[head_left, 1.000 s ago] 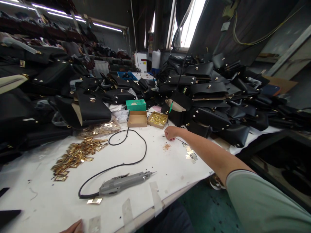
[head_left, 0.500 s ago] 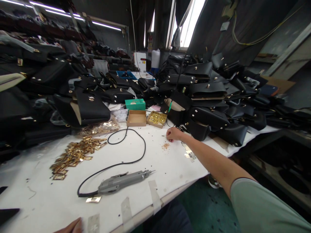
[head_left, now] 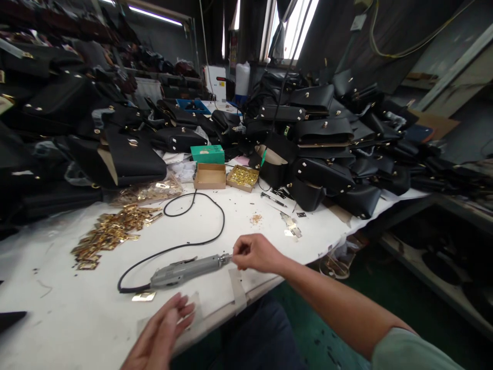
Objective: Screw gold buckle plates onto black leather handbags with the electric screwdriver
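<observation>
A grey electric screwdriver point(head_left: 185, 271) lies on the white table point(head_left: 192, 226), its tip pointing right and its black cord looping behind. My right hand point(head_left: 252, 253) is beside that tip, thumb and fingertips pinched together; whatever they hold is too small to name. Nearer the table's front edge, my left hand point(head_left: 164, 326) is raised with its fingers slightly bent and apart, holding nothing. A flat gold plate point(head_left: 143, 296) rests under the cord end of the screwdriver. Tiny copper-coloured pieces point(head_left: 256, 219) are scattered behind my right hand.
Gold metal fittings point(head_left: 111, 231) are heaped at the left. Toward the back stand an open cardboard box point(head_left: 210, 177), a box of small gold parts point(head_left: 243, 176) and a green box point(head_left: 208, 153). Black bags point(head_left: 325, 177) are piled on both sides. A pen point(head_left: 273, 199) lies at the right.
My right hand has come back from the far side of the table to the screwdriver's tip. My left hand has risen further into view. The whole view has shifted slightly.
</observation>
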Available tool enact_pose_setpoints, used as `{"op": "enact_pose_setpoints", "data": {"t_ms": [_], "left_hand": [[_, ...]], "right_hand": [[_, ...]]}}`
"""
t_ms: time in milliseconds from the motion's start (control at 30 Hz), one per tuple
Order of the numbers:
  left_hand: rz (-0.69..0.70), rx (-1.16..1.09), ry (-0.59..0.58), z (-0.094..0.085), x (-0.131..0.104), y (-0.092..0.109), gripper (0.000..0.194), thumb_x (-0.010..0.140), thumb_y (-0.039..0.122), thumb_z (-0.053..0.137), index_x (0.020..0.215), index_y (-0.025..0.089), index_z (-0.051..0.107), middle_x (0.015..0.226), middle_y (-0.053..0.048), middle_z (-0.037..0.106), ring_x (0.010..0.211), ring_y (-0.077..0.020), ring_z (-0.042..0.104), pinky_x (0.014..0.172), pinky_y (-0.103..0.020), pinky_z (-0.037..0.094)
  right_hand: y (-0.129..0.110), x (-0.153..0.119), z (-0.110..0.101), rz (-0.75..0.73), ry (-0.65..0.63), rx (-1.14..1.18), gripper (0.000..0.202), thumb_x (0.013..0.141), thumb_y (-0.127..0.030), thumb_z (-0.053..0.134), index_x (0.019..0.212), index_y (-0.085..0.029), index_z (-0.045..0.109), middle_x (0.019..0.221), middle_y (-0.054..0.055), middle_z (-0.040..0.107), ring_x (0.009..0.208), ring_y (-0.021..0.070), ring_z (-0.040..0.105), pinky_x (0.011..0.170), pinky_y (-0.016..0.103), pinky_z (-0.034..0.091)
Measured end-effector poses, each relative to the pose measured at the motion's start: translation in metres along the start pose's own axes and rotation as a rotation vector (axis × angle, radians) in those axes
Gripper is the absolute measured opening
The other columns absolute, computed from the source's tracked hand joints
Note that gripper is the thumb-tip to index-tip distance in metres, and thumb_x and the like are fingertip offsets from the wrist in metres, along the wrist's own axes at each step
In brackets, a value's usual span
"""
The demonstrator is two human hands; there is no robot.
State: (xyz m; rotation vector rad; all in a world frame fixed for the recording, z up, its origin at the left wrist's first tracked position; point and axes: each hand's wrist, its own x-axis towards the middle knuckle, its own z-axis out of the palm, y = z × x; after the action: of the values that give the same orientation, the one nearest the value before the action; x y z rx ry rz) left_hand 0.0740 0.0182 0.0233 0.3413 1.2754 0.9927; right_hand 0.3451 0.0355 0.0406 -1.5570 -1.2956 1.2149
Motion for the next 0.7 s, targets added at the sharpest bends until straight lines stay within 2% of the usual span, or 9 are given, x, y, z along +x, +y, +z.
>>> {"op": "enact_pose_setpoints", "data": {"t_ms": [67,133,200,267,333,433,500,567,700], "left_hand": [[-0.105,-0.036,-0.142,0.033,-0.01,-0.014,0.028,0.09,0.033,0.066,0.109,0.015,0.074,0.117,-0.011,0.074,0.122,-0.0334,0.064,0.109,-0.045,0.051],[-0.201,-0.101,-0.27,0.056,-0.016,-0.023,0.034,0.096,0.037,0.056,0.113,0.013,0.072,0.123,-0.015,0.071,0.125,-0.0309,0.062,0.108,-0.042,0.053],[-0.252,-0.162,-0.326,0.067,-0.018,-0.027,0.034,0.099,0.033,0.05,0.117,0.012,0.071,0.124,-0.015,0.071,0.124,-0.0287,0.063,0.104,-0.041,0.056],[-0.26,-0.201,-0.311,0.069,-0.016,-0.03,0.03,0.099,0.024,0.049,0.116,0.012,0.071,0.12,-0.016,0.071,0.118,-0.0267,0.067,0.099,-0.04,0.059],[-0.27,-0.209,-0.275,0.067,-0.013,-0.033,0.028,0.098,0.018,0.048,0.111,0.01,0.072,0.117,-0.017,0.072,0.111,-0.0251,0.07,0.095,-0.039,0.061],[-0.322,-0.175,-0.254,0.064,-0.008,-0.036,0.026,0.098,0.018,0.049,0.106,0.007,0.071,0.115,-0.02,0.072,0.108,-0.0264,0.072,0.091,-0.037,0.062],[-0.349,-0.156,-0.252,0.063,-0.006,-0.038,0.026,0.098,0.02,0.05,0.105,0.007,0.071,0.115,-0.02,0.072,0.108,-0.028,0.072,0.091,-0.038,0.063],[-0.359,-0.154,-0.253,0.063,-0.003,-0.04,0.024,0.097,0.02,0.052,0.104,0.007,0.071,0.113,-0.02,0.073,0.109,-0.0289,0.071,0.092,-0.039,0.062],[-0.37,-0.144,-0.267,0.06,-0.001,-0.042,0.023,0.096,0.019,0.053,0.104,0.008,0.071,0.113,-0.02,0.073,0.112,-0.0296,0.07,0.094,-0.04,0.061]], "right_hand": [[-0.004,-0.018,0.03,-0.156,-0.025,-0.128,0.004,0.075,-0.017,0.068,0.078,-0.019,0.068,0.068,-0.002,0.07,0.062,0.0123,0.064,0.055,0.019,0.047],[-0.008,-0.031,0.046,-0.311,-0.074,-0.261,0.01,0.077,-0.014,0.067,0.081,-0.022,0.071,0.081,-0.002,0.074,0.073,0.0132,0.067,0.067,0.021,0.05],[-0.012,-0.04,0.051,-0.419,-0.135,-0.32,0.017,0.083,-0.013,0.065,0.092,-0.025,0.074,0.097,-0.001,0.076,0.088,0.0145,0.069,0.083,0.022,0.05],[-0.014,-0.044,0.047,-0.463,-0.172,-0.307,0.024,0.09,-0.015,0.061,0.105,-0.029,0.074,0.107,-0.001,0.076,0.1,0.0146,0.068,0.092,0.023,0.049],[-0.011,-0.043,0.038,-0.449,-0.139,-0.273,0.025,0.093,-0.018,0.06,0.112,-0.029,0.074,0.107,0.0,0.075,0.1,0.0144,0.068,0.091,0.023,0.049],[0.003,-0.029,0.013,-0.356,0.075,-0.318,0.02,0.092,-0.024,0.064,0.109,-0.026,0.075,0.097,0.001,0.075,0.085,0.0141,0.068,0.08,0.023,0.051],[0.017,-0.013,-0.012,-0.25,0.25,-0.446,0.019,0.09,-0.028,0.067,0.106,-0.024,0.076,0.092,0.002,0.074,0.076,0.014,0.065,0.074,0.024,0.05],[0.031,0.005,-0.039,-0.105,0.36,-0.624,0.021,0.088,-0.028,0.067,0.107,-0.025,0.076,0.094,0.002,0.073,0.078,0.0147,0.065,0.076,0.025,0.049],[0.048,0.029,-0.074,0.079,0.347,-0.895,0.03,0.091,-0.035,0.063,0.118,-0.03,0.073,0.1,0.002,0.071,0.086,0.017,0.065,0.076,0.025,0.046]]}}
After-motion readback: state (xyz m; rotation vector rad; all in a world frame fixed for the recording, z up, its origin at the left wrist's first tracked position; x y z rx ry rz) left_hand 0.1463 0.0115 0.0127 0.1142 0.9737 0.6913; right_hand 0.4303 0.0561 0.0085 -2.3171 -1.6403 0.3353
